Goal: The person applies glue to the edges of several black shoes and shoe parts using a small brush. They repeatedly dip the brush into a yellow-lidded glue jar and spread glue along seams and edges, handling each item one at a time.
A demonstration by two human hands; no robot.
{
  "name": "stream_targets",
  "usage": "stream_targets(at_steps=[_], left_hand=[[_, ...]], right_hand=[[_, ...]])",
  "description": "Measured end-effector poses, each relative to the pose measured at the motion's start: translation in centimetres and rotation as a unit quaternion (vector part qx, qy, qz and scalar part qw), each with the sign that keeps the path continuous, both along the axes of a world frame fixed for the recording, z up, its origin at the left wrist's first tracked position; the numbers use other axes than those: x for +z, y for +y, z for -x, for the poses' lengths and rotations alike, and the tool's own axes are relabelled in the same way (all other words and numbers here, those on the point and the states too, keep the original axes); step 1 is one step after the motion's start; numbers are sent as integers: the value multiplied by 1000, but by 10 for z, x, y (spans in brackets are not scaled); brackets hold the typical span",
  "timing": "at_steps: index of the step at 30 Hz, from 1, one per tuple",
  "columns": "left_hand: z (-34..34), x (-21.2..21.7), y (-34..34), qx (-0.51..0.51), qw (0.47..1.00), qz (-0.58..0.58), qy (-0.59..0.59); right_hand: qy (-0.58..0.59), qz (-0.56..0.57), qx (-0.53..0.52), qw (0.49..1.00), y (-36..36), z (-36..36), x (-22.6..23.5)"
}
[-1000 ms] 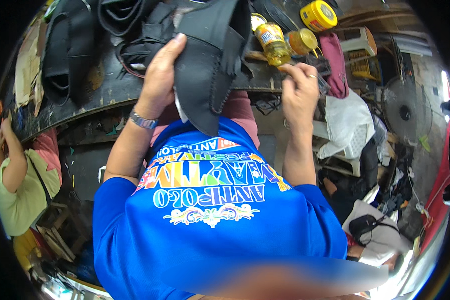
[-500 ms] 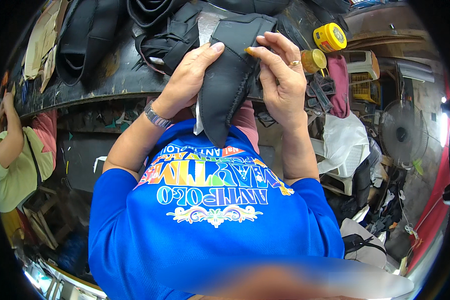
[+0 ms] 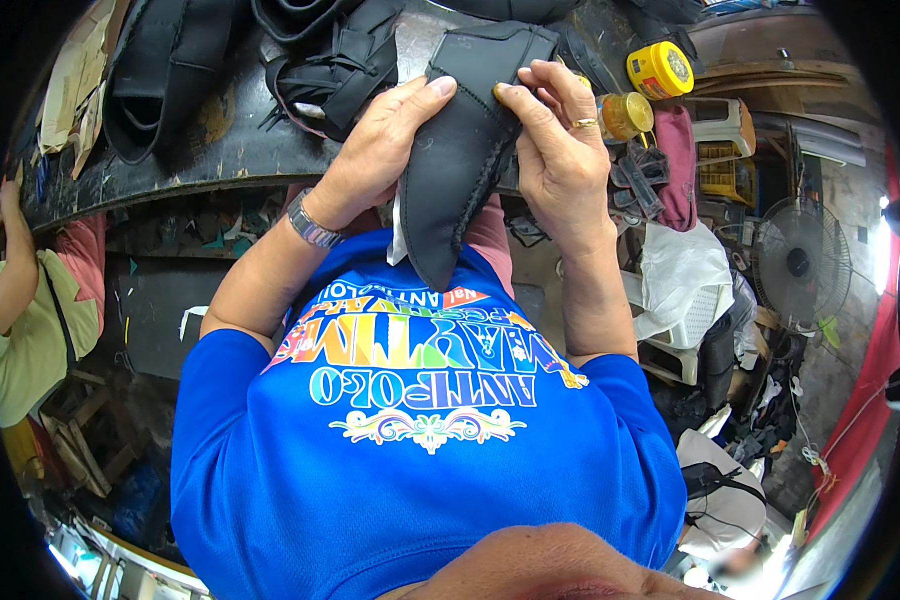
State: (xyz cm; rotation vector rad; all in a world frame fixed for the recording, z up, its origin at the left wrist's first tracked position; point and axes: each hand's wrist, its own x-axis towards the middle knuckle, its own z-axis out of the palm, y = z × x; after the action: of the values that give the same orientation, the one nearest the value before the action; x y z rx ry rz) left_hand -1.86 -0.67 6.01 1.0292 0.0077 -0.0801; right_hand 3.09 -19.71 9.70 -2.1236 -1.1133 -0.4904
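A black shoe upper [image 3: 455, 160], pointed at its lower end and with a rough, gathered seam along its right side, hangs upright over my lap at the table's edge. My left hand [image 3: 395, 140] holds its left side, thumb on the front and the other fingers mostly hidden behind. At its upper right edge, my right hand [image 3: 565, 150] is closed, the index fingertip pressed on the surface with a yellowish smear on it. How the right thumb meets the upper is hard to see. A strip of white lining shows along the left edge.
The dark worktable [image 3: 200, 150] carries more black uppers [image 3: 175, 80] and a heap of black pieces [image 3: 340, 75]. At right stand a yellow tub [image 3: 660, 70] and an open amber jar [image 3: 627, 117]. Further right are a white plastic stool [image 3: 685, 300] and a fan [image 3: 800, 260]. Another person [image 3: 45, 300] works at left.
My right index fingertip has shifted slightly up on the upper, and its yellow smear looks smaller. The upper and my left hand have moved a little up and right.
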Motion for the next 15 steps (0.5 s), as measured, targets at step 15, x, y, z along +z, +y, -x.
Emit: stream_targets(at_steps=[15], left_hand=[[2, 3, -1, -3, 999, 33, 34]], right_hand=[[-50, 13, -2, 999, -10, 10, -6]])
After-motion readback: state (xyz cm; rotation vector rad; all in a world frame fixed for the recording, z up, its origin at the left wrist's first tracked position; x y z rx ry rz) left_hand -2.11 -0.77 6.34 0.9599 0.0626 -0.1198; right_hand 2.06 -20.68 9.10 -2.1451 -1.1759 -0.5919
